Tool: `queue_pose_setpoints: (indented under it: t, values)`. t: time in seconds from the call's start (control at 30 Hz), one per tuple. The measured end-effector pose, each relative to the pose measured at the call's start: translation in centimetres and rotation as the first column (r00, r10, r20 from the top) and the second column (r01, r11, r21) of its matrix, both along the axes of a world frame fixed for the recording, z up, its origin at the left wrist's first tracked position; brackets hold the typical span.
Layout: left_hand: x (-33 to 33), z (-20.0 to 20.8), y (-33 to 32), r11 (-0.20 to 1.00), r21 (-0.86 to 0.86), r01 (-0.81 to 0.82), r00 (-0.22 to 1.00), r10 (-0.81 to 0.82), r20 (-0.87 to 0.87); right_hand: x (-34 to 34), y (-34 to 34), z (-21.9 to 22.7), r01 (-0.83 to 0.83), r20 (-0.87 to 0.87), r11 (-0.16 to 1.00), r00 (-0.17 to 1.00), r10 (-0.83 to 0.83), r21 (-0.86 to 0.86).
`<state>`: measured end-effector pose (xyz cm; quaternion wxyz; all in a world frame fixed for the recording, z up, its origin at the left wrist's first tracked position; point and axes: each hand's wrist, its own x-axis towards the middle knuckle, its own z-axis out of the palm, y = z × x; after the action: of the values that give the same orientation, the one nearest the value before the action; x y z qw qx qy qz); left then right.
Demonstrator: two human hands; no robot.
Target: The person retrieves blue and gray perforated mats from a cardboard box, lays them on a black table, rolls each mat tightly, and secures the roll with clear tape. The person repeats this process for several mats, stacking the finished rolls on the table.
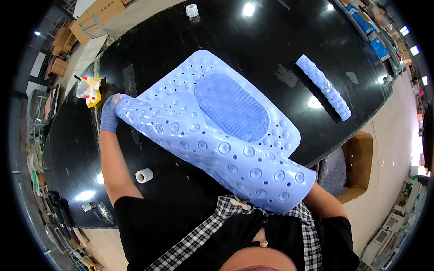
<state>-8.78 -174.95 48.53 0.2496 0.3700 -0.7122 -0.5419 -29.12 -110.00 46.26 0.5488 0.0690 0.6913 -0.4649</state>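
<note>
A light-blue bath mat (233, 106) with round suction cups and small holes lies on the black table, its textured oval panel facing up. The near part of the mat is lifted and folded over toward the far side, so its cupped underside shows. My left hand (110, 113), in a bluish glove, is closed on the fold's left end. My right forearm (323, 201) reaches behind the raised right end of the mat, which hides that hand and its fingers. A rolled-up blue mat (323, 86) rests apart at the right.
On the black table (158, 27) are a white roll (144, 175) near my left arm, another white roll (191, 10) at the far edge, and a yellow-and-white plastic packet (90, 90) at the left. An open cardboard box (361, 167) stands beside the table's right edge.
</note>
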Motion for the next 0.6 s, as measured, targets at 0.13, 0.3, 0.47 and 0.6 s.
queue_pose_setpoints:
  t: [0.13,0.3,0.47,0.6]
  values:
    - [4.7,4.3,0.7,0.991,0.131,-0.001,0.942,0.045,-0.331,-2.7,-0.1,3.0,-0.214,-0.221,0.977,0.953,0.209,0.002]
    - [4.0,14.8,8.6,0.992,0.005,0.127,0.848,-0.106,-0.52,-8.7,1.5,10.9,-0.386,-0.643,0.92,0.686,0.339,0.073]
    - [0.7,22.9,13.9,0.985,-0.146,-0.096,0.834,0.0,-0.551,-21.8,4.6,23.0,-0.505,-0.971,0.835,0.193,-0.138,-0.219]
    - [-0.4,32.5,19.8,0.934,-0.285,-0.214,0.819,0.013,-0.574,-25.0,6.1,37.4,0.032,-0.54,0.998,-0.84,0.056,0.053]
